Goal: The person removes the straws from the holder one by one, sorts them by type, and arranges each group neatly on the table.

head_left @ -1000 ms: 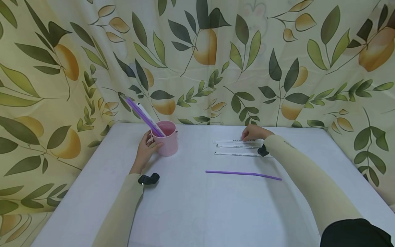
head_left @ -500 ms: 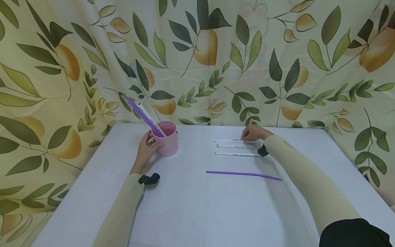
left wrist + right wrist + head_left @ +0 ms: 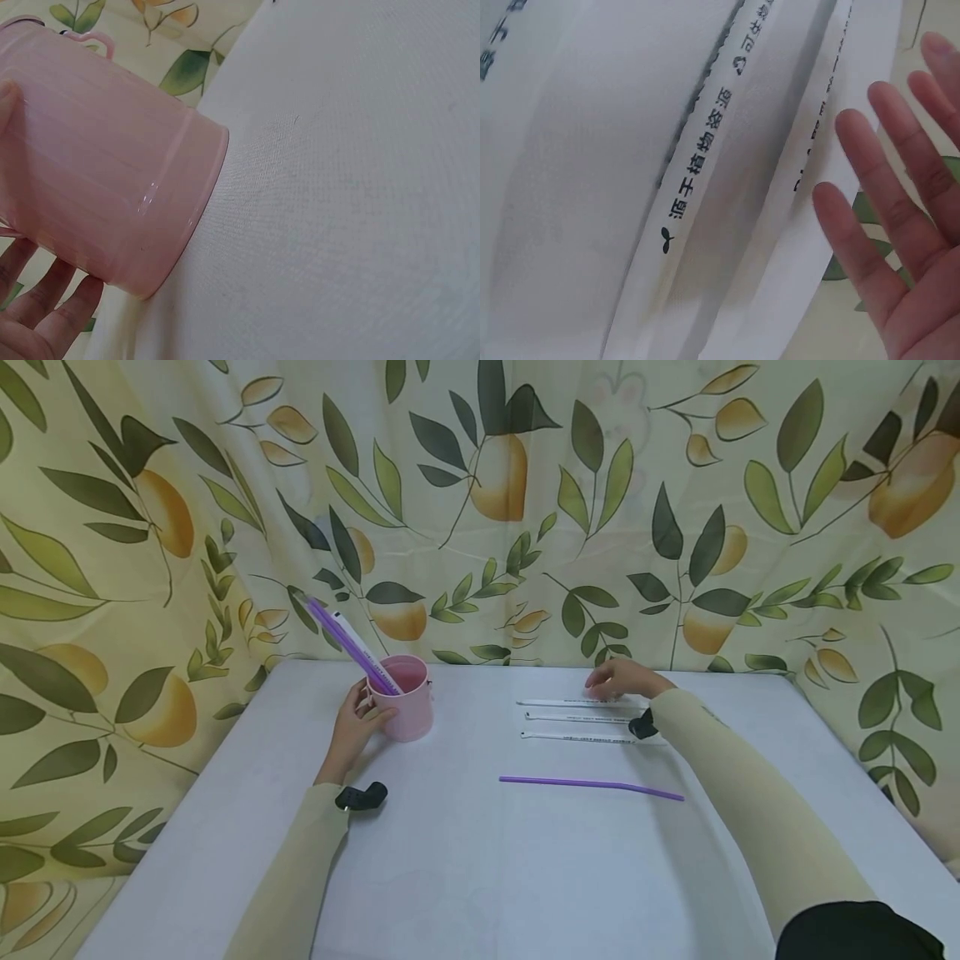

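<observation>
My left hand point(image 3: 349, 732) grips a small pink bucket point(image 3: 415, 716) at the back left, thumb on its near side and fingers around its far-left side. Several straws point(image 3: 358, 653), purple ones and a white-wrapped one, lean leftward out of it. In the left wrist view the bucket point(image 3: 112, 165) stands on the table with fingers against its wall. My right hand point(image 3: 621, 679) is over the farthest of three paper-wrapped straws point(image 3: 551, 702). Seen from the right wrist, its fingers point(image 3: 889, 210) are spread and hold nothing, beside the printed wrappers point(image 3: 705, 142).
Nearer to me than the wrapped straws lies a bare purple straw point(image 3: 570, 782), bent towards its right end. The white table point(image 3: 435, 877) ends at a leaf-and-fruit patterned curtain point(image 3: 480, 560). Each wrist wears a black band.
My right hand has lifted slightly off the farthest wrapped straw and its fingers have loosened. The left hand and bucket have stayed in place.
</observation>
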The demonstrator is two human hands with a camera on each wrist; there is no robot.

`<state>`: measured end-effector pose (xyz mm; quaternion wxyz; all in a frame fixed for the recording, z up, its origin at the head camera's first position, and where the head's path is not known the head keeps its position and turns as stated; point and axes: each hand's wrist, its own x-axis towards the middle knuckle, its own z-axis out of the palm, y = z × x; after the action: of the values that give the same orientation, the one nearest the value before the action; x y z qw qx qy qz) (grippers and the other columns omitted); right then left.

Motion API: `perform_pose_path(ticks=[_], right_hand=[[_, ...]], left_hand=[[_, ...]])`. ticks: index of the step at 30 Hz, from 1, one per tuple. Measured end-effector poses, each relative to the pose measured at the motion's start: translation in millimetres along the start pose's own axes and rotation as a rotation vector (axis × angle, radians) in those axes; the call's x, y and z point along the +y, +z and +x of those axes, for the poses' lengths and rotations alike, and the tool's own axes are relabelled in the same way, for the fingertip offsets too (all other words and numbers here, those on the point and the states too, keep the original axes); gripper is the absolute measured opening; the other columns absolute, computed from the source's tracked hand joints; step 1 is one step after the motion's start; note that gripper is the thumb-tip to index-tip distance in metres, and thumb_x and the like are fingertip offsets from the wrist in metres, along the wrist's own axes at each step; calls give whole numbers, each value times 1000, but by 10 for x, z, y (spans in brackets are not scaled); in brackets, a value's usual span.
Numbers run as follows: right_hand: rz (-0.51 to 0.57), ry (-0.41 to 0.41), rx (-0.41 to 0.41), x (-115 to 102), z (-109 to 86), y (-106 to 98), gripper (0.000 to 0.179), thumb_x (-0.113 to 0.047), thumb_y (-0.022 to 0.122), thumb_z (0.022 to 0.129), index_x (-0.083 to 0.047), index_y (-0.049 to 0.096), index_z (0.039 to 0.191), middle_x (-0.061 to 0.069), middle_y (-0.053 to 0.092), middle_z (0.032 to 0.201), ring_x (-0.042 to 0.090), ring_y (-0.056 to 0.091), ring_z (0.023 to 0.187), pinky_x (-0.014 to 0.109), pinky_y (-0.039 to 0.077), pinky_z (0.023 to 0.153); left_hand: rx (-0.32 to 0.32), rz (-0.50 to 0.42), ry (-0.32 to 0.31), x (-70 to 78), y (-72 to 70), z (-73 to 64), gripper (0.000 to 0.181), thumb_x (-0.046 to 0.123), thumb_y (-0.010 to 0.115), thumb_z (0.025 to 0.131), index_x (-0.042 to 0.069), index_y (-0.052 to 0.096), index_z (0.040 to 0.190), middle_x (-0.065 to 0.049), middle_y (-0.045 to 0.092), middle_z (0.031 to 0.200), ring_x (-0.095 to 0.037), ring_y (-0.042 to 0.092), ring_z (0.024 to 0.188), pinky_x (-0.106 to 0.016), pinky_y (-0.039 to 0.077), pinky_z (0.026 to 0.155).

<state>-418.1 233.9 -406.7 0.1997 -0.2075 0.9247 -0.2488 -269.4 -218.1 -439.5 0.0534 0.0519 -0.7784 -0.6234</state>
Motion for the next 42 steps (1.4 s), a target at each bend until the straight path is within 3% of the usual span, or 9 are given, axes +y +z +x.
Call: perform_pose_path(ticks=[3, 9, 17, 22, 27, 34, 42], right_hand=[[56, -8, 28, -25, -23, -14, 31, -15, 64, 89, 1, 63, 115, 20, 64, 113, 24, 60, 98, 43, 55, 88], [97, -31, 87, -203, -23, -91, 38, -20, 65, 88, 2, 60, 119, 19, 66, 112, 27, 63, 100, 42, 57, 87], [131, -78, 159, -701, -70, -252, 34, -19, 65, 89, 1, 61, 117, 19, 66, 112, 34, 62, 103, 39, 57, 83], [132, -65, 175, -981, -67, -269, 34, -21, 64, 89, -3, 61, 118, 18, 66, 114, 34, 61, 106, 41, 56, 89], [161, -100, 173, -1177, 45, -219, 34, -19, 64, 89, -2, 60, 119, 19, 66, 114, 34, 62, 106, 42, 55, 90], [248, -181, 150, -1504, 223, -86, 33, -18, 65, 88, -3, 62, 117, 15, 66, 114, 23, 65, 99, 44, 55, 91], [289, -254, 133, -1887, 362, 94, 32, -21, 67, 87, -8, 63, 116, 13, 67, 112, 29, 62, 106, 43, 54, 93]], left_hand=[[-3, -7, 1, 1, 3, -11, 83, 21, 70, 84, 17, 20, 150, -16, 26, 152, -35, 32, 139, -44, 34, 114], [5, 9, 5, -53, -17, 13, 85, 22, 72, 83, 17, 20, 150, -16, 28, 151, -35, 33, 138, -44, 35, 113], [6, 26, 25, -83, -82, 49, 87, 25, 72, 83, 18, 18, 151, -16, 27, 152, -35, 32, 139, -44, 35, 114], [15, 36, 21, -76, -96, 53, 86, 26, 72, 83, 19, 19, 150, -16, 27, 152, -35, 33, 139, -44, 35, 113], [17, 43, 27, -75, -105, 50, 86, 28, 72, 83, 19, 19, 150, -16, 27, 152, -35, 33, 139, -44, 35, 113], [5, 29, 29, -106, -87, 57, 88, 27, 72, 83, 17, 18, 151, -18, 25, 153, -36, 32, 139, -44, 35, 113], [-4, 15, 12, -96, -24, 55, 87, 27, 71, 83, 18, 18, 151, -17, 24, 153, -35, 32, 139, -43, 35, 113]])
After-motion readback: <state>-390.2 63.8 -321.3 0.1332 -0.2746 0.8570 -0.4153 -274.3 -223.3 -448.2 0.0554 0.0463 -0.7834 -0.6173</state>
